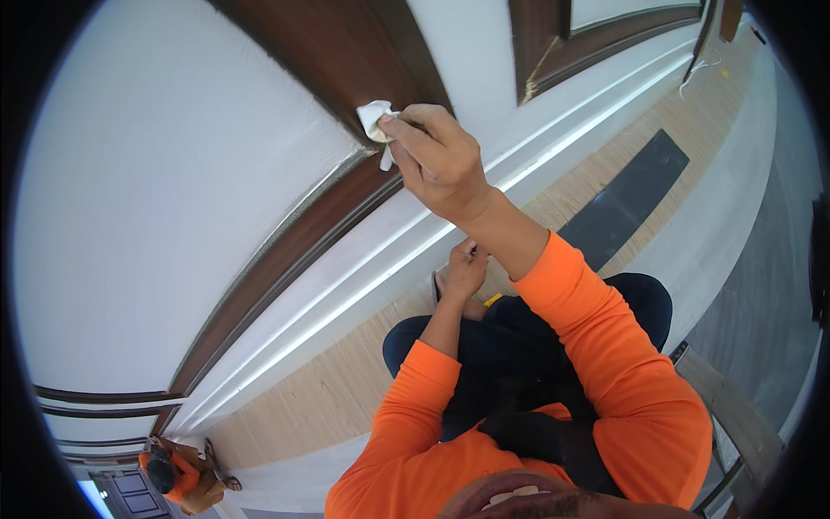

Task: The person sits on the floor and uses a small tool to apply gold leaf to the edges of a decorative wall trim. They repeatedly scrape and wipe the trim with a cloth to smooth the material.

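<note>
My right hand (443,164) pinches a crumpled white cloth (374,118) between thumb and fingers. The cloth lies against the dark brown wooden frame (380,60), near the corner where an upright piece meets the lower rail. A loose end of it hangs below my fingers. Lower down, close to my right forearm, my left hand (468,270) is closed in front of my bent legs. A small dark bit shows at its fingertips, too little to name.
A white panel (173,190) fills the frame's left side. White skirting (285,333) runs along the wall's foot. On the wood-look floor (320,394) lies a dark grey plank (627,203). A person in orange (177,476) sits at the far lower left. A chair-like thing (735,415) stands at right.
</note>
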`<state>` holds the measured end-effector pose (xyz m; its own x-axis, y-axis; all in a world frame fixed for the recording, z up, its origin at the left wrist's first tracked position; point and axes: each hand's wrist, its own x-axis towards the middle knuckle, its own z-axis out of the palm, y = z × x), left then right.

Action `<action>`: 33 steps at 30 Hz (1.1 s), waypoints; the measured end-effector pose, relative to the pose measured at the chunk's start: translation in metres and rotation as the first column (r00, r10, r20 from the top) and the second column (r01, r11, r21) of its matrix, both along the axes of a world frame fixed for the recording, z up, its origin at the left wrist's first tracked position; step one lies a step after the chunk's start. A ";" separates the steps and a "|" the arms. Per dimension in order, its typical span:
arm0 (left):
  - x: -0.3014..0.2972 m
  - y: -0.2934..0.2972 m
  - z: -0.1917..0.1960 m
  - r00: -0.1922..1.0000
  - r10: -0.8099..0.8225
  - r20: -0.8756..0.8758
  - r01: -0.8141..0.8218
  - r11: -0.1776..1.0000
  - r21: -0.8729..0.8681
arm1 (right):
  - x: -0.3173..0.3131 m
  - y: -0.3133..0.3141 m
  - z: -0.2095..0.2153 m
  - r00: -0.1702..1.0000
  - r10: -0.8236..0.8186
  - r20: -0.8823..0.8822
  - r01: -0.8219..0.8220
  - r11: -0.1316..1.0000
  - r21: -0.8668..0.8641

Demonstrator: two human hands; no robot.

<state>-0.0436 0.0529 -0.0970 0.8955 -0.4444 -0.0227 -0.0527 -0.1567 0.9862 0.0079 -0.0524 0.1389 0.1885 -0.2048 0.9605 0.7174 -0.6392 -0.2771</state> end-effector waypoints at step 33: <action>-0.014 -0.025 0.045 0.997 -0.002 0.078 0.011 0.994 -0.109 | 0.009 -0.016 -0.031 0.990 -0.140 -0.022 0.127 0.942 -0.312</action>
<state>-0.0572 0.0275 -0.0521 0.8898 -0.4462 0.0958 -0.1303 -0.0471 0.9904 0.0165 -0.0682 0.1075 0.2222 0.0744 0.9722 0.6115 -0.7872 -0.0795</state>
